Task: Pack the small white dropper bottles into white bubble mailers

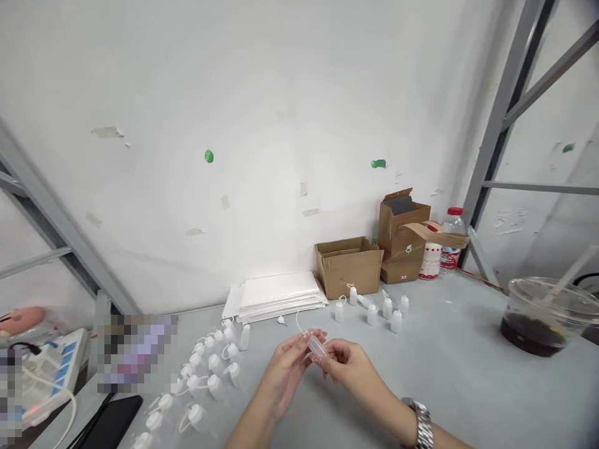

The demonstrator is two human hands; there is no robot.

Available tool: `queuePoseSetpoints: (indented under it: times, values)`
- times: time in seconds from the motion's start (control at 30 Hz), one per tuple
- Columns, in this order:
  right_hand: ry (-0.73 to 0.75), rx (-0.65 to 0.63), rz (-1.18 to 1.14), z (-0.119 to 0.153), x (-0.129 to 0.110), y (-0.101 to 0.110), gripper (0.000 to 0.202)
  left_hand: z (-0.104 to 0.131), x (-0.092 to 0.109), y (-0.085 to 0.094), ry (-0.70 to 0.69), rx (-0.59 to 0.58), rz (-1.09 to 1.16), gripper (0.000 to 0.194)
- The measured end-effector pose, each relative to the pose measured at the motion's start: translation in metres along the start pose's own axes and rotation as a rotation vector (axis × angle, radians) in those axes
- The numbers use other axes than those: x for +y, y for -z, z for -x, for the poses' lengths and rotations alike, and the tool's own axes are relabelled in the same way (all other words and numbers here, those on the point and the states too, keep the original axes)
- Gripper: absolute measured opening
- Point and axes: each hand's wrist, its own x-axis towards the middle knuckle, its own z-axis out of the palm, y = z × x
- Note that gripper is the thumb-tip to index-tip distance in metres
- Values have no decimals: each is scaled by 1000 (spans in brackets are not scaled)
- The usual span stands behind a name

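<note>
Over the middle of the table, both my hands hold one small translucent squeeze bottle [318, 347], which is tilted. My left hand [291, 362] is closed round its upper left end, where a thin white loop sticks up. My right hand [350, 362] pinches its lower right end. Left of my hands stand several similar bottles with white caps and looped tethers [214, 386]. Beyond my right hand is a smaller group of bottles [370, 315], with lighter, cloudy bodies. A small white cap [281, 320] lies on the table beyond my left hand.
A stack of white envelopes [276, 296] lies by the wall, beside an open cardboard box [350, 271] and a brown paper bag [402, 243]. A plastic cup with dark drink [538, 324] stands right. At left are a black phone [112, 424] and a power strip [60, 374].
</note>
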Motion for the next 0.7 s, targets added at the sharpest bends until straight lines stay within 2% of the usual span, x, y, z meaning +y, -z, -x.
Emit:
queuePoseSetpoints:
  times: [0.1, 0.17, 0.27, 0.37, 0.5, 0.6, 0.7]
  values:
    - [186, 152, 239, 5, 3, -1, 21, 0, -1, -1, 3, 20, -7, 29]
    - [290, 185, 327, 8, 6, -1, 18, 1, -2, -2, 10, 19, -7, 30]
    - [321, 182, 372, 11, 7, -2, 17, 1, -2, -3, 17, 30, 47, 30]
    - [234, 146, 302, 10, 4, -3, 17, 1, -4, -3, 7, 49, 129, 24]
    - [31, 88, 52, 7, -2, -4, 27, 0, -8, -1, 24, -9, 209, 13]
    - [-81, -38, -224, 4, -6, -3, 34, 0, -7, 0, 49, -32, 188, 17]
    - [-145, -181, -514, 3, -11, 0, 32, 1, -2, 2, 35, -65, 113, 25]
